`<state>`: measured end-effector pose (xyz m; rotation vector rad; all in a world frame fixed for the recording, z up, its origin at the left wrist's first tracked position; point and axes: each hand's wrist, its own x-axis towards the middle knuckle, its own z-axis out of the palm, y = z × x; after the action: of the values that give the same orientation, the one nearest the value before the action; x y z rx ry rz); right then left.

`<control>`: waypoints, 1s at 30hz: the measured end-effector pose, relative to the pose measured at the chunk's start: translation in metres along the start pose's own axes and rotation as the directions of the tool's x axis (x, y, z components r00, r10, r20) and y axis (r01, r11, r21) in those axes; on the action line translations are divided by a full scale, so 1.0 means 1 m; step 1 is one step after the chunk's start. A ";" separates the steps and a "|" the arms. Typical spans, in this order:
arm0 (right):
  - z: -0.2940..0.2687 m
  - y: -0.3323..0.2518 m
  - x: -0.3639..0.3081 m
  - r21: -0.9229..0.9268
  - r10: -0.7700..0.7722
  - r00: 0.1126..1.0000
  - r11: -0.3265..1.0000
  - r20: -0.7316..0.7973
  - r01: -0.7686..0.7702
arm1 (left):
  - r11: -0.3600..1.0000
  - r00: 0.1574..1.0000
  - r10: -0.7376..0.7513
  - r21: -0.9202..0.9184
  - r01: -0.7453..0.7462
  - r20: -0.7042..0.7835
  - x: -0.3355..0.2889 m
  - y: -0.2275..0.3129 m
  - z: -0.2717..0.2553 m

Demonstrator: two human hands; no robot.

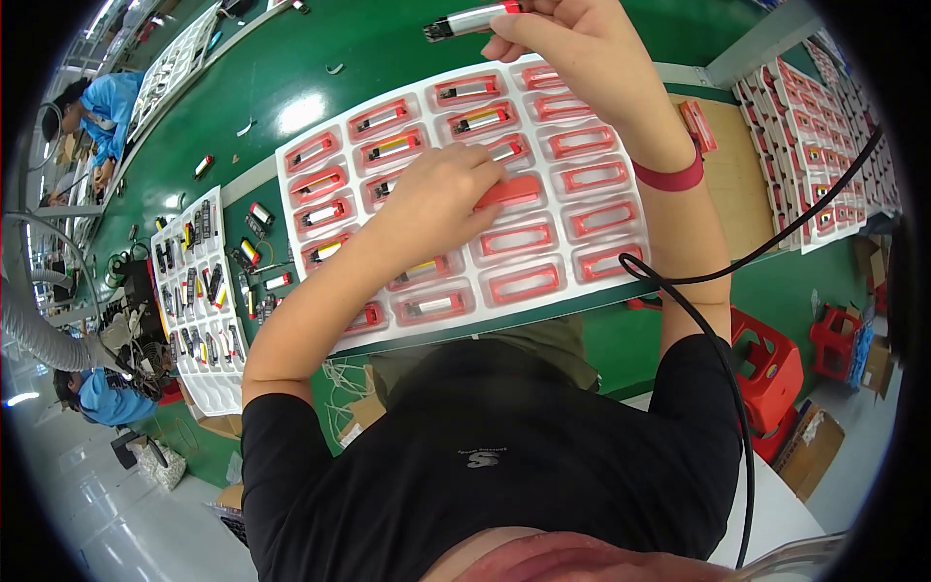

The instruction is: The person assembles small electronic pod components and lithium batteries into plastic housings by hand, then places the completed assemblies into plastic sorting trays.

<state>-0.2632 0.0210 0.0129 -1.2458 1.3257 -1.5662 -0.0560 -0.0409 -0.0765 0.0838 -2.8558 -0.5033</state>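
My right hand (582,48) is raised over the far edge of the tray. Thumb and fingers pinch a silver battery cell (475,20) with a black part at its left end. Lower down, my left hand (441,189) lies over the middle of a white moulded tray (469,258). Its fingertips close on a solid red plastic case (511,192), partly covered by the hand. Many tray pockets hold open red frames (517,239). Pockets on the left and at the far side also contain cells with black ends, such as one cell (381,118). My left forearm hides several pockets.
To the left, another white tray (199,383) holds loose cells and black parts. Stacked trays of red cases (815,145) stand at the right, beside a brown board (732,184). A black cable (708,279) crosses my right forearm. Red stools (761,364) stand below. People in blue work at left.
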 end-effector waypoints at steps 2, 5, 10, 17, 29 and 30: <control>0.000 0.001 0.001 0.094 0.002 1.000 0.996 -0.010 -0.001 | 0.998 1.000 -0.030 -0.055 0.030 0.007 0.001 -0.001 0.005; -0.001 0.001 0.002 0.099 0.060 0.997 0.993 0.042 -0.063 | 0.997 0.999 -0.036 -0.068 0.036 -0.003 0.003 -0.006 0.000; 0.002 0.008 -0.006 0.061 -0.080 0.994 0.995 0.072 0.075 | 0.923 0.954 -0.273 -0.314 0.223 -0.125 0.001 0.002 -0.033; 0.009 0.004 -0.014 0.144 -0.010 0.987 0.989 0.159 -0.014 | 0.486 0.870 -0.487 -0.849 0.206 -0.068 -0.012 -0.033 -0.043; 0.037 0.024 -0.010 -0.101 0.024 0.999 0.994 -0.033 -0.027 | -0.128 0.906 -0.422 -0.991 -0.032 0.025 -0.017 -0.049 -0.059; 0.037 0.026 -0.010 -0.080 -0.014 0.999 0.997 -0.052 0.010 | -0.132 0.905 -0.426 -0.991 -0.037 0.023 -0.017 -0.050 -0.057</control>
<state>-0.2265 0.0147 -0.0146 -1.2708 1.4292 -1.5774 -0.0249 -0.1047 -0.0456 0.2907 -1.3108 -2.3276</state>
